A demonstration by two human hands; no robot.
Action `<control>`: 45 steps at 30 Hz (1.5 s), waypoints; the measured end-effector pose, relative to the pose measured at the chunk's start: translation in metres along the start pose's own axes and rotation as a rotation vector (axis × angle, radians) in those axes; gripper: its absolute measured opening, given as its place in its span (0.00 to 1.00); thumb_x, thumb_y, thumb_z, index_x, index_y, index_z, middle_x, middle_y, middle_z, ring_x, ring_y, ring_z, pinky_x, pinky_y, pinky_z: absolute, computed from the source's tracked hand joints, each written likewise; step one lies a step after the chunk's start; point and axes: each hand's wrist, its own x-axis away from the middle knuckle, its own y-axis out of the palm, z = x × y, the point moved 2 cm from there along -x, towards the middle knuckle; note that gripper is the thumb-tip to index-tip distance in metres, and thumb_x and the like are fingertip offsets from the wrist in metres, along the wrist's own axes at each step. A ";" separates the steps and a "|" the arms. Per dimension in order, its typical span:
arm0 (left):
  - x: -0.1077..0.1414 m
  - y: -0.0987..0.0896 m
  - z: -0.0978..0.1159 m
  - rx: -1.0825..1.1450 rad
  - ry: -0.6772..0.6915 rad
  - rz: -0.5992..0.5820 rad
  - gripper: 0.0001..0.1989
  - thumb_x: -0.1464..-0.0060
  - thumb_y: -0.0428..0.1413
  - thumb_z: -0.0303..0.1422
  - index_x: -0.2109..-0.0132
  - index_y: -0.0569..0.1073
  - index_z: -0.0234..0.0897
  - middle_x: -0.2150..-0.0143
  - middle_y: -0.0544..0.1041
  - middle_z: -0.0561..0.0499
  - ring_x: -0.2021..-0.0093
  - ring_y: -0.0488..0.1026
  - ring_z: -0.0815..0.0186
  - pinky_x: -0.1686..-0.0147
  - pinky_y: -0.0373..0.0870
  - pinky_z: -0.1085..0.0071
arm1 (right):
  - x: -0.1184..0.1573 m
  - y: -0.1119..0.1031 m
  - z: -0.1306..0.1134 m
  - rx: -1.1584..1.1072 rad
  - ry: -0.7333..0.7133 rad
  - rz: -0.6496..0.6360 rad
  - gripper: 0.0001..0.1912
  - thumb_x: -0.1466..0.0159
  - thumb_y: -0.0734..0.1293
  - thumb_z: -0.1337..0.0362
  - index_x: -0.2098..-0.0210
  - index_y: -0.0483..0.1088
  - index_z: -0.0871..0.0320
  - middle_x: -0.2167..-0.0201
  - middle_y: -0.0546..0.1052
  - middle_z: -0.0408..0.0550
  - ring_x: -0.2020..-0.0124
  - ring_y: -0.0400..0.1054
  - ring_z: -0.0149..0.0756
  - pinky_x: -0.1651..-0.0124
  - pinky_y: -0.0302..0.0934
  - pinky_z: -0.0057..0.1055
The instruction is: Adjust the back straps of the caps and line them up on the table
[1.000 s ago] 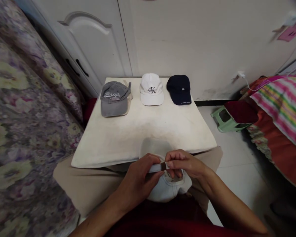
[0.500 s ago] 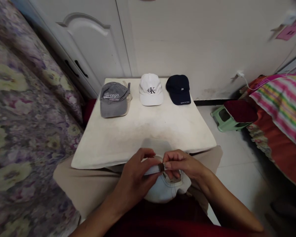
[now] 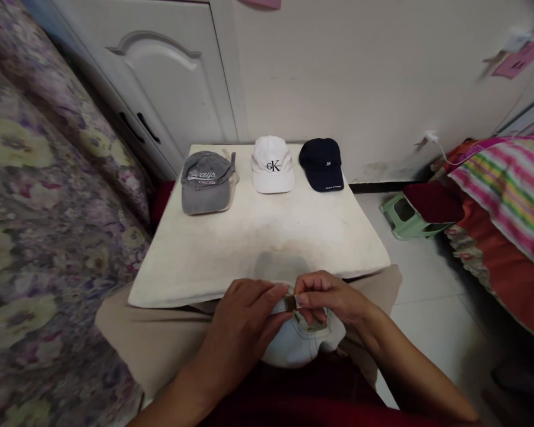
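A light-coloured cap (image 3: 293, 344) is held over my lap at the table's near edge, its back opening and strap facing me. The fingers of my left hand (image 3: 251, 314) are closed on the strap just left of a small brown buckle (image 3: 291, 303). On the other side of the buckle, my right hand (image 3: 327, 296) pinches the strap, with some fingertips showing through the cap's opening. The cap's brim (image 3: 279, 265) points away over the table. Part of the cap is hidden behind my hands.
A grey cap (image 3: 208, 182), a white cap (image 3: 273, 165) and a navy cap (image 3: 323, 165) stand along the back of the cream-covered table (image 3: 204, 255). A green stool (image 3: 403, 214) is on the floor at right, beside a bed (image 3: 511, 237). A floral curtain (image 3: 48, 237) hangs at left.
My left hand has shifted, its fingers now flatter and closer together along the strap near the buckle. My right hand keeps nearly the same pinch. The view has tilted slightly.
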 end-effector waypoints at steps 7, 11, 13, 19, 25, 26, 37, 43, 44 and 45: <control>0.000 0.000 0.000 0.009 -0.019 0.003 0.09 0.38 0.57 0.32 0.51 0.72 0.40 0.59 0.77 0.48 0.61 0.73 0.60 0.62 0.68 0.62 | -0.002 0.002 -0.001 0.013 0.007 -0.013 0.11 0.37 0.71 0.60 0.70 0.71 0.61 0.80 0.76 0.40 0.85 0.57 0.21 0.81 0.50 0.20; 0.001 0.002 -0.002 0.056 -0.018 0.036 0.07 0.36 0.56 0.33 0.51 0.71 0.39 0.59 0.77 0.48 0.61 0.73 0.61 0.61 0.69 0.64 | -0.002 0.001 -0.001 0.014 0.006 -0.008 0.11 0.38 0.71 0.60 0.69 0.71 0.62 0.80 0.76 0.41 0.85 0.57 0.21 0.81 0.50 0.20; 0.000 0.003 -0.002 0.065 -0.010 0.064 0.07 0.36 0.56 0.33 0.52 0.72 0.39 0.60 0.77 0.48 0.61 0.74 0.62 0.61 0.70 0.65 | -0.002 0.002 -0.001 0.018 0.006 -0.006 0.11 0.38 0.72 0.60 0.70 0.71 0.62 0.80 0.75 0.41 0.84 0.57 0.21 0.81 0.50 0.20; 0.000 0.004 -0.003 0.082 -0.001 0.095 0.07 0.36 0.56 0.34 0.53 0.73 0.38 0.60 0.78 0.48 0.62 0.75 0.62 0.62 0.70 0.66 | -0.004 0.003 0.001 -0.007 -0.001 -0.019 0.12 0.37 0.71 0.59 0.70 0.71 0.61 0.80 0.76 0.41 0.85 0.57 0.21 0.81 0.50 0.20; 0.003 0.006 -0.006 0.087 -0.013 0.100 0.08 0.37 0.57 0.32 0.51 0.74 0.37 0.59 0.78 0.47 0.60 0.76 0.62 0.61 0.72 0.65 | -0.001 0.003 0.001 0.003 0.008 -0.020 0.12 0.36 0.71 0.58 0.67 0.71 0.62 0.78 0.77 0.42 0.84 0.59 0.21 0.81 0.50 0.19; 0.003 0.007 -0.006 0.092 -0.014 0.104 0.08 0.37 0.57 0.32 0.51 0.74 0.37 0.59 0.78 0.47 0.60 0.76 0.62 0.61 0.72 0.65 | 0.000 0.002 0.001 0.002 0.011 -0.014 0.12 0.36 0.71 0.58 0.66 0.72 0.62 0.78 0.77 0.42 0.84 0.59 0.21 0.80 0.51 0.19; 0.005 0.009 -0.006 0.164 -0.025 0.095 0.08 0.38 0.58 0.33 0.52 0.74 0.36 0.59 0.79 0.47 0.60 0.76 0.62 0.60 0.72 0.66 | -0.004 0.004 0.003 -0.002 0.001 -0.005 0.11 0.37 0.71 0.62 0.70 0.70 0.62 0.80 0.76 0.41 0.86 0.57 0.20 0.82 0.49 0.19; 0.003 0.004 -0.009 0.489 -0.201 -0.111 0.11 0.37 0.57 0.31 0.48 0.72 0.42 0.52 0.76 0.49 0.53 0.75 0.63 0.54 0.70 0.67 | -0.004 0.006 0.002 -0.021 0.021 -0.022 0.12 0.37 0.71 0.59 0.69 0.70 0.61 0.81 0.75 0.40 0.87 0.56 0.20 0.83 0.49 0.18; 0.002 0.003 -0.009 0.551 -0.239 -0.158 0.12 0.37 0.57 0.31 0.47 0.71 0.43 0.52 0.77 0.50 0.52 0.74 0.63 0.53 0.70 0.67 | -0.004 0.006 0.002 -0.022 0.024 -0.023 0.12 0.37 0.71 0.59 0.69 0.69 0.61 0.81 0.75 0.40 0.87 0.56 0.20 0.83 0.49 0.18; 0.001 0.001 -0.010 0.595 -0.279 -0.200 0.13 0.38 0.57 0.32 0.47 0.71 0.44 0.52 0.77 0.50 0.52 0.74 0.63 0.53 0.70 0.67 | -0.003 0.006 0.002 -0.018 0.025 -0.022 0.12 0.36 0.71 0.59 0.69 0.69 0.61 0.81 0.75 0.40 0.87 0.56 0.20 0.84 0.49 0.18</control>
